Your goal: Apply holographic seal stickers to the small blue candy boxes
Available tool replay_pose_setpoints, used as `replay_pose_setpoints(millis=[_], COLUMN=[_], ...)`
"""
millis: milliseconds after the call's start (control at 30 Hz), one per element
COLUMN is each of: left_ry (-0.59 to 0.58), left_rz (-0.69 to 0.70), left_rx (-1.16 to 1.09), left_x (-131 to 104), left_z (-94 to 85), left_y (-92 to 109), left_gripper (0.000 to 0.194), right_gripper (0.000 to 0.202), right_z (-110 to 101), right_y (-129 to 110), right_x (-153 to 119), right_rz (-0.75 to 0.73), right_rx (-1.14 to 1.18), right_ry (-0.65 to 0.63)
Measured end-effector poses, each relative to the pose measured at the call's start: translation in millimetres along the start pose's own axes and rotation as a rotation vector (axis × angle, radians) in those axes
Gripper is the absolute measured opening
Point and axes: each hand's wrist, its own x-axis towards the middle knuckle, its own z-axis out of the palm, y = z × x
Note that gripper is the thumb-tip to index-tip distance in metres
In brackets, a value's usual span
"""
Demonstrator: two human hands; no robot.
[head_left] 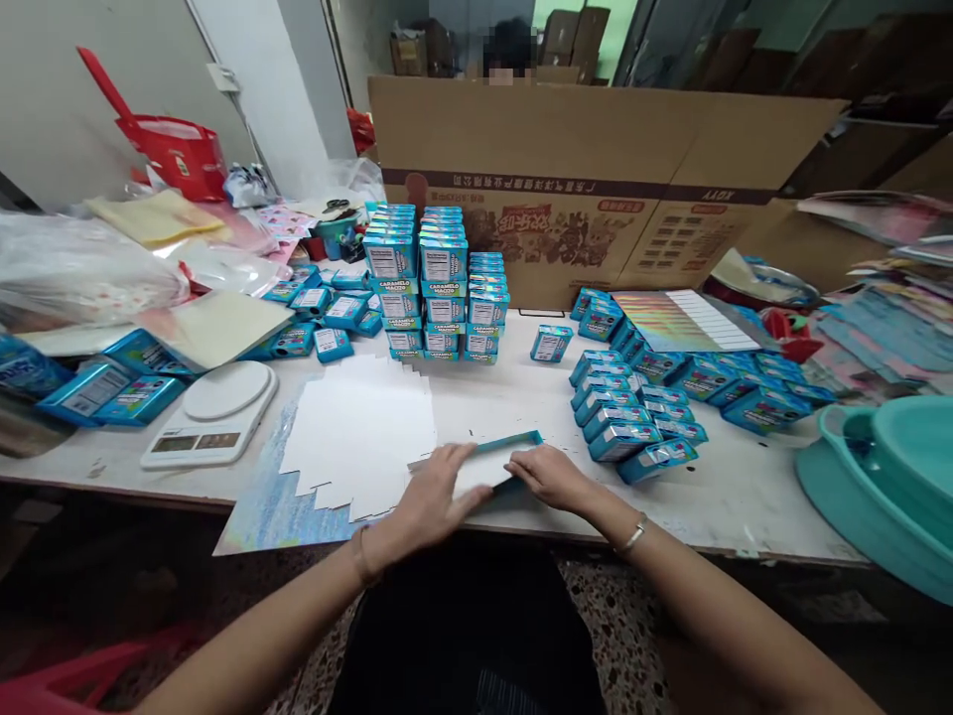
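Note:
A shallow cardboard display box (487, 465), white inside with blue edges, lies at the table's front edge between my hands. My left hand (436, 494) grips its left side, fingers along the far part and thumb over the near part. With fingers pinched together, my right hand (549, 475) holds its right end. Just left of the box, a fanned stack of white card blanks (357, 427) rests on a blue-printed sheet (260, 506). Small blue boxes (617, 440) stand in rows to the right of my right hand. One blue box (551, 344) stands alone farther back.
Stacked blue packs (443, 288) stand at the back middle before a big brown carton (596, 149). A white kitchen scale (212, 412) and loose blue boxes (145, 397) lie left. Turquoise basins (879, 497) sit at the right edge. A person (510, 50) is behind the carton.

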Motion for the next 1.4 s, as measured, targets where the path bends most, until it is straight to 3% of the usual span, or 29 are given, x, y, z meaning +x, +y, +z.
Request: replay_pose_setpoints(millis=[100, 200, 267, 367, 500, 567, 667, 800, 933, 1067, 1167, 1267, 1333, 1400], left_ry=[-0.104, -0.113, -0.048, 0.011, -0.195, -0.315, -0.444, -0.46, -0.502, -0.542, -0.475, -0.35, -0.32, -0.339], left_rz=[-0.172, -0.32, -0.286, -0.074, 0.144, 0.125, 0.0, -0.113, -0.126, -0.067, 0.017, 0.198, 0.283, 0.304], left_rx=[-0.108, -0.149, -0.102, 0.133, 0.377, 0.414, 0.401, 0.4, 0.365, 0.319, 0.338, 0.411, 0.421, 0.388], left_x=[-10, -5, -2, -5, -13, -12, -7, -1, 7, 21, 34, 50, 58, 60], left_z=[14.0, 26.1, 30.1, 31.6, 31.4, 30.6, 29.4, 29.9, 23.6, 4.7, -4.5, -1.1, 6.3, 14.0], left_y=[4, -5, -9, -9, 2, 10, 24, 38, 39, 45, 57, 57, 48, 34], left_gripper=[0.033, 0.032, 0.029, 0.026, 0.015, 0.014, 0.028, 0.039, 0.023, 0.012, 0.015, 0.024, 0.019, 0.022], right_gripper=[0.03, 0.018, 0.02, 0.035, 0.013, 0.013, 0.012, 0.016, 0.011, 0.011, 0.014, 0.015, 0.014, 0.009], right_z=[10, 16, 17, 21, 33, 39, 43, 45, 36, 3, -13, 4, 29, 49], right_y=[2, 5, 10, 22, 30, 29, 24, 19, 18, 27, 31, 10, -17, -40], right_x=[14, 8, -6, -26, -35, -34, -33, -35, -32, -34, -46, -60, -69, -75], right_rz=[0.055, 0.049, -0.02, -0.226, -0.311, -0.299, -0.261, -0.19, -0.197, -0.282, -0.236, -0.027, 0.104, 0.085], right_rx=[-0.026, -0.05, -0.062, -0.117, -0.254, -0.283, -0.293, -0.296, -0.271, -0.235, -0.263, -0.338, -0.31, -0.168], right_ry=[0.053, 0.113, 0.145, 0.207, 0.166, 0.112, 0.075, 0.028, -0.051, -0.116, 0.018, 0.227, 0.224, 0.147])
